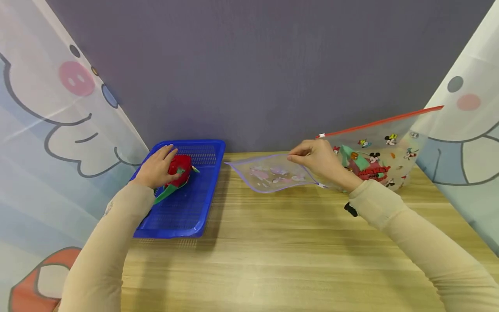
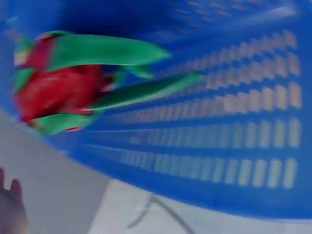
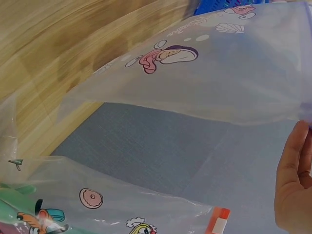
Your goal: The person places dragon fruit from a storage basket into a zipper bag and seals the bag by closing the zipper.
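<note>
The right hand (image 1: 320, 158) pinches the purple-edged, translucent plastic pouch (image 1: 273, 175) at its far right corner. The left hand (image 1: 155, 168), fingers extended and thumb apart, is over the red dragon fruit with green scales (image 1: 182, 165); contact cannot be confirmed. The pale wooden tabletop (image 1: 249, 251) extends from the pouch toward the near side. Left: the blue, slotted plastic basket (image 1: 212, 190) contains the fruit. Right: the red-edged, transparent printed bag (image 1: 401, 156) contains a red-and-green object.
</note>
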The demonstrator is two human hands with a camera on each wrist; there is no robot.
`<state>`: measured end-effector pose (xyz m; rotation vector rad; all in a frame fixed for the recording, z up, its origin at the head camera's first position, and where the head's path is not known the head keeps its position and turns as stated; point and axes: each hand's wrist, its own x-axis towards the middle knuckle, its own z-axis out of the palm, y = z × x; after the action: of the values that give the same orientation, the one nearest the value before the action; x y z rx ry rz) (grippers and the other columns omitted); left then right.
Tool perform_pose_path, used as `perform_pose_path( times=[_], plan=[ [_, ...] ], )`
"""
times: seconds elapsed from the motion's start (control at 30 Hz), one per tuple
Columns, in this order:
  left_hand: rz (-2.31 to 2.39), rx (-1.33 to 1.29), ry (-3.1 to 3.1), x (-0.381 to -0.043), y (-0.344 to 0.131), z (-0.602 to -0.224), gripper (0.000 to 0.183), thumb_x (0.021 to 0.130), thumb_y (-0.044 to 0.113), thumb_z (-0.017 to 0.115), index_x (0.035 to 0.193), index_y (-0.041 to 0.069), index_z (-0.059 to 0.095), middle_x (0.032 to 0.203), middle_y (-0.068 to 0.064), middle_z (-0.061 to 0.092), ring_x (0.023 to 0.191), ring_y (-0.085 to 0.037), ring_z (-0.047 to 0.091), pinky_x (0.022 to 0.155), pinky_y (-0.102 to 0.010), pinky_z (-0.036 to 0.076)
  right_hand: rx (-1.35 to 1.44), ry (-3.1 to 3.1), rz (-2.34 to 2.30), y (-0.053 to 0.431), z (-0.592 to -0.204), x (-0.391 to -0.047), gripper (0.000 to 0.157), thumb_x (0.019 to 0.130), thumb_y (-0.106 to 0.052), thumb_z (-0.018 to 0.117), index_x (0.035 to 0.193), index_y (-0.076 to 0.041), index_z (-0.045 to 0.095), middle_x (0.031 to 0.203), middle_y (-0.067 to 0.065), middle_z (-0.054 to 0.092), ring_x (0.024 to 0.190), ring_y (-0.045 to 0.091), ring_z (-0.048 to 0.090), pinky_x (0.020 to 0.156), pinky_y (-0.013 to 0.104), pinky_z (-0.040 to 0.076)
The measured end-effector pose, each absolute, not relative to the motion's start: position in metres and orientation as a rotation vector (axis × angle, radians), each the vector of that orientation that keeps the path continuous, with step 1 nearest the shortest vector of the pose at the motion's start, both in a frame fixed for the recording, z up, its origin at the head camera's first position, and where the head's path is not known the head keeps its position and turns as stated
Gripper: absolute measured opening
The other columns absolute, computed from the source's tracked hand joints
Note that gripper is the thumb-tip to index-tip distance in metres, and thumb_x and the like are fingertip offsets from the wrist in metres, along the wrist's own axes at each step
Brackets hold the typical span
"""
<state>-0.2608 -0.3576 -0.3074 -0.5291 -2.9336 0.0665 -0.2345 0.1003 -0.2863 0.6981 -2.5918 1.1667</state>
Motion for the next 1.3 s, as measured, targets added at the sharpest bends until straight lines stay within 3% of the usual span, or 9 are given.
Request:
perform_pose_path(
  times=[0.17, 0.47, 0.83, 1.1, 1.3],
  plan=[
    [0.067, -0.402, -3.044, -0.275, -0.370, -0.317, 0.097, 0.072, 0.037, 0.070, 0.140, -0.010, 0.020, 0.146, -0.031, 0.016, 0.134, -0.047, 0.015, 0.110, -0.056, 0.014, 0.713, -2.581, 1.160, 0.100, -0.284, -0.232, 0.011, 0.083, -0.023, 0.068, 0.087, -0.014, 0.074, 0.081, 0.000, 0.067, 0.070, 0.013, 0.060, 0.060, 0.030, 0.048],
    [-0.190, -0.133, -3.070, -0.282, -0.371, -0.352, 0.119, 0.067, 0.046, 0.074, 0.143, -0.009, 0.000, 0.146, -0.034, 0.006, 0.134, -0.050, 0.006, 0.108, -0.059, 0.010, 0.700, -2.594, 1.169, 0.098, -0.283, -0.229, 0.011, 0.083, -0.026, 0.068, 0.087, -0.018, 0.073, 0.082, -0.003, 0.066, 0.071, 0.012, 0.059, 0.061, 0.031, 0.048],
    [-0.305, 0.001, -2.957, -0.282, -0.371, -0.378, 0.119, 0.061, 0.038, 0.081, 0.144, -0.003, 0.006, 0.139, -0.034, 0.019, 0.123, -0.053, 0.026, 0.098, -0.065, 0.028, 0.684, -2.602, 1.147, 0.098, -0.279, -0.228, 0.010, 0.083, -0.023, 0.068, 0.087, -0.016, 0.074, 0.081, -0.002, 0.067, 0.069, 0.012, 0.060, 0.060, 0.030, 0.049],
    [-0.386, 0.092, -2.994, -0.287, -0.376, -0.377, 0.123, 0.059, 0.037, 0.082, 0.146, 0.002, 0.002, 0.131, -0.036, 0.028, 0.111, -0.055, 0.038, 0.094, -0.066, 0.032, 0.683, -2.597, 1.153, 0.098, -0.280, -0.227, 0.012, 0.083, -0.022, 0.068, 0.088, -0.013, 0.074, 0.082, -0.001, 0.067, 0.070, 0.013, 0.059, 0.062, 0.030, 0.048],
    [-0.470, 0.118, -2.977, -0.289, -0.379, -0.379, 0.116, 0.060, 0.040, 0.081, 0.143, 0.002, 0.010, 0.129, -0.036, 0.032, 0.107, -0.056, 0.040, 0.091, -0.067, 0.034, 0.664, -2.600, 1.147, 0.097, -0.281, -0.227, 0.012, 0.083, -0.022, 0.068, 0.087, -0.013, 0.074, 0.081, -0.001, 0.067, 0.070, 0.013, 0.059, 0.062, 0.030, 0.048]
  ],
)
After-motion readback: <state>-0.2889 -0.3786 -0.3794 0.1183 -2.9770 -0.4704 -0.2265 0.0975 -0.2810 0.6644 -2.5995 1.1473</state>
